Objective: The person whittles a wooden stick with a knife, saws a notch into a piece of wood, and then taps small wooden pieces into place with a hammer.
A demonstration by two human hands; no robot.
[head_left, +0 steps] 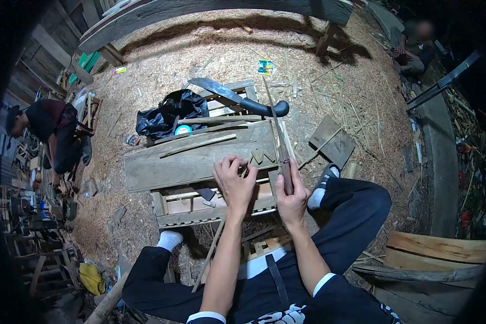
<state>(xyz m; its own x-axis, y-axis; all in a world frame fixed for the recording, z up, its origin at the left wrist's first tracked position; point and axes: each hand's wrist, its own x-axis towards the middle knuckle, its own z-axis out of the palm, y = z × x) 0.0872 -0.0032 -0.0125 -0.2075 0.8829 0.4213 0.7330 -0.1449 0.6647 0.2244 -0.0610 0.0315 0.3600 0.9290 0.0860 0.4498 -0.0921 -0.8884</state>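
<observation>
My right hand (292, 198) is closed round the wooden handle of a long thin knife (277, 121), its blade pointing away from me. To its left, my left hand (235, 181) has bent fingers at the board's near edge, around a small piece of wood (244, 171). Short wood pieces (262, 158) lie on the grey board (200, 156) between my hands. A longer stick (197, 146) rests on the same board. Beyond it lies a large machete (237, 98) with a black handle.
A black plastic bag (170, 112) sits behind the board. Under the board is a slatted wooden crate (216, 213). One person (54, 129) crouches at the left, another (416, 48) sits at the far right. Planks (437, 248) lie at the lower right.
</observation>
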